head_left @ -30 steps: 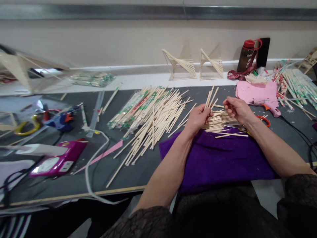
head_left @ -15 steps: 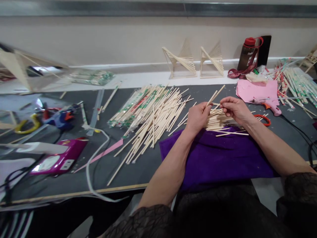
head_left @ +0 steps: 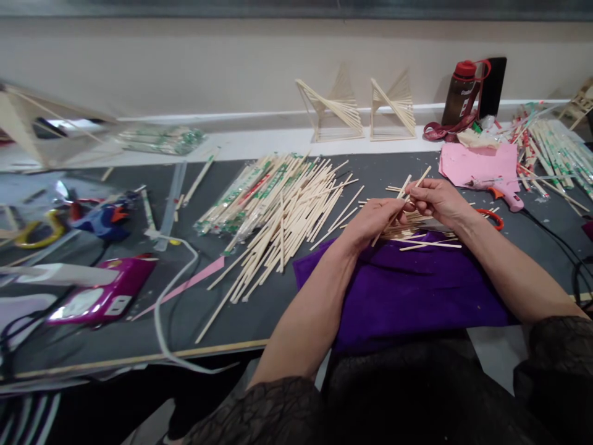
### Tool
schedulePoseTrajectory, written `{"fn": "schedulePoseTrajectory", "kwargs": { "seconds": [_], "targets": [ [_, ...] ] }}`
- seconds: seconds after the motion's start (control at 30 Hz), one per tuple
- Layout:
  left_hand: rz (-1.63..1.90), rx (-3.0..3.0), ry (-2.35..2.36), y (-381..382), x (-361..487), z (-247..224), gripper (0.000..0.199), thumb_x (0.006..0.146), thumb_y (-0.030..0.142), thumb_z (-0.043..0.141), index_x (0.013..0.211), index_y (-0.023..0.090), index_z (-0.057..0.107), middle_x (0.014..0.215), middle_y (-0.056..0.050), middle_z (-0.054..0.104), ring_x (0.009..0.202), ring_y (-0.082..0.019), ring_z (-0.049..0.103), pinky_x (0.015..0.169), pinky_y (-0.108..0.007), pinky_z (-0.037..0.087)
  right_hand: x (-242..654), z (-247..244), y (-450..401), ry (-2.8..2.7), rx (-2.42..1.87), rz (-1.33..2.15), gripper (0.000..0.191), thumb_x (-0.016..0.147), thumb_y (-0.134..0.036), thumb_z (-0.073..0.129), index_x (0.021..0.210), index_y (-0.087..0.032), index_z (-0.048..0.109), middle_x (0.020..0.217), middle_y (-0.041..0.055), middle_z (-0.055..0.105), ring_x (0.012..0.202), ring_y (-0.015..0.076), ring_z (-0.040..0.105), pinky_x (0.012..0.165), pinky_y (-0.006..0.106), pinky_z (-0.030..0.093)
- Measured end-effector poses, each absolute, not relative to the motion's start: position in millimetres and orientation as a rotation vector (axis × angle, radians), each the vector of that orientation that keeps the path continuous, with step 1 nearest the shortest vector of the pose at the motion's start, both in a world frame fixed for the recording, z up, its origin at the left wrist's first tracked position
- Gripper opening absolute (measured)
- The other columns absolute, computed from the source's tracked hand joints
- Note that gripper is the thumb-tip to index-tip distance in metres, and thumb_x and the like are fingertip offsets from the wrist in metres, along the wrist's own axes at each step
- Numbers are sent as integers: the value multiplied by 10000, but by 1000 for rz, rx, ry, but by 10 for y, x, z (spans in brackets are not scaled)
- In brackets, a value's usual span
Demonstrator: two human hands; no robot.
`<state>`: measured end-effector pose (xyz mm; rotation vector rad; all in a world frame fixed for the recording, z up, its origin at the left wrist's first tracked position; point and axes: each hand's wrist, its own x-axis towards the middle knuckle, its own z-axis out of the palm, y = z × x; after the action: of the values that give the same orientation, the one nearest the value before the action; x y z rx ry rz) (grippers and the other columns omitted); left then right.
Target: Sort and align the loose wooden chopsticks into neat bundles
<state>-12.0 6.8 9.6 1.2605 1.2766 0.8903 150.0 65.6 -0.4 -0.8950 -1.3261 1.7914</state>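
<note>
Fingers closed, my left hand (head_left: 377, 217) grips thin wooden sticks (head_left: 406, 184) that point up and to the right. My right hand (head_left: 433, 199) pinches a wooden stick (head_left: 423, 175) close against the left fingertips, so the hands nearly touch. How many sticks each hand holds is partly hidden by the fingers. Beneath both hands lies a pile of loose sticks (head_left: 407, 232) at the top of a purple cloth (head_left: 417, 290). Two crossed sticks (head_left: 430, 246) rest on the cloth's upper part.
A large heap of sticks (head_left: 287, 228) with wrapped bundles lies left. Two stick frames (head_left: 331, 111) stand by the wall. At right are a pink glue gun (head_left: 503, 190), pink paper (head_left: 479, 164), orange-handled scissors (head_left: 493, 217) and a bottle (head_left: 458, 96). A magenta power strip (head_left: 109, 290) sits far left.
My hands have come together; the right hand moved left to the sticks in the left hand. The left hand has turned lower and flatter. The whole view shifted slightly.
</note>
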Motion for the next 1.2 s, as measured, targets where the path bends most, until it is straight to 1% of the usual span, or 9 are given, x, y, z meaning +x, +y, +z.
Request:
{"fn": "schedulePoseTrajectory", "kwargs": {
  "seconds": [0.13,0.27,0.37,0.5,0.7,0.8,1.0,1.1,1.2],
  "targets": [
    [940,1135,1223,112,-157,29,206,799,335,614,751,164,719,555,19,543,468,-67,395,514,-233,251,1500,0,655,-1324,-922,1833,129,748,-236,725,797,-140,653,512,-45,528,444,37,415,382,154,276],
    [987,1044,1175,138,-154,-37,183,762,323,675,691,156,693,516,23,535,431,-58,383,496,-230,223,1459,-13,617,-1362,-962,1776,152,766,-240,691,677,-130,635,578,-3,599,445,31,418,373,157,284],
    [1015,1028,1202,144,-125,-59,200,779,303,654,646,154,666,493,29,519,404,-53,362,473,-230,212,1443,-22,602,-1392,-995,1714,181,768,-243,674,633,-132,625,584,5,604,444,31,412,372,164,285],
    [1034,1038,1271,138,-85,-60,244,798,258,614,577,153,615,469,35,500,383,-47,348,451,-227,218,1437,-1,586,-1436,-977,1678,132,764,-231,645,673,-136,643,595,-5,599,462,32,432,395,162,294],
    [1048,1060,1352,120,-37,-53,185,788,257,614,644,147,648,476,38,523,368,-45,367,432,-219,238,1348,1,524,-1508,-1031,1495,142,737,-136,541,601,-142,581,480,-39,507,395,33,350,382,185,238],
    [1018,1003,1313,120,-45,-16,172,783,249,619,652,143,653,462,39,512,363,-39,360,422,-210,230,1342,-32,559,-1462,-1045,1481,120,707,-104,519,614,-142,584,462,-44,493,376,37,341,371,191,223],
    [868,912,1014,120,-132,51,219,822,295,558,677,161,653,432,41,429,329,-35,249,367,-218,142,1491,-80,757,-1181,-987,1693,24,714,-154,626,717,-130,630,582,-30,552,434,25,413,386,163,266],
    [850,899,915,118,-142,27,217,808,328,562,687,165,641,426,36,401,343,-48,266,356,-216,151,1524,-76,766,-1180,-845,1840,114,694,-187,697,784,-131,655,639,-26,576,487,26,443,424,158,313],
    [843,881,885,122,-127,-8,210,795,339,575,689,167,636,414,38,382,346,-49,266,350,-211,161,1507,-64,725,-1203,-796,1886,211,666,-254,756,815,-138,663,649,-32,577,500,27,450,429,157,323]
  ]
}}
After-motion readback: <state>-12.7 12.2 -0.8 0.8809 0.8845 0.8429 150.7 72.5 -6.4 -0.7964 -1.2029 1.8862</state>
